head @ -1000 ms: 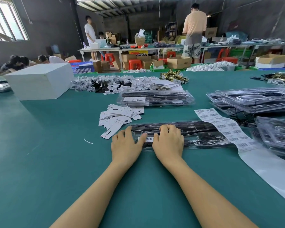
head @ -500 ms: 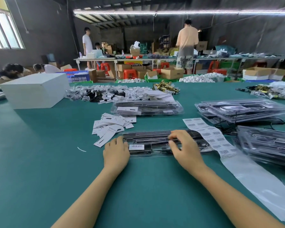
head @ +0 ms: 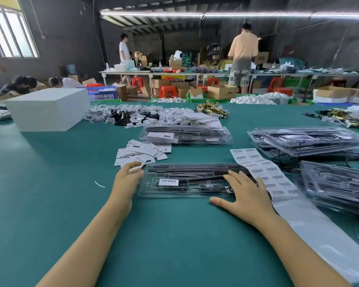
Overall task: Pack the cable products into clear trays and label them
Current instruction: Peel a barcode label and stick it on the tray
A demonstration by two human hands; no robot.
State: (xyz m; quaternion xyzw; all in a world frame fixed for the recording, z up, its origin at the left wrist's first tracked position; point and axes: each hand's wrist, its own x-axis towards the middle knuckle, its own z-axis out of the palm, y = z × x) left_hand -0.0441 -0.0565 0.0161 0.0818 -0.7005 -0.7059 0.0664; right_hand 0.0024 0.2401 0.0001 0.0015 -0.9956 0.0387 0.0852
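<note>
Tray: a clear tray (head: 184,183) holding black cable parts, barcode sticker on top, lies on the green surface (head: 50,193) between both hands.
Left hand (head: 129,177): fingers curled at the tray's left end.
Right hand (head: 245,193): fingers spread flat over its right end.
Surface: label strip (head: 263,172), loose cards (head: 141,152), stacked trays (head: 184,133), white box (head: 48,108).
Room: dim warehouse; people stand at far tables.

Both hands (head: 245,195) on clear tray (head: 187,193)
</note>
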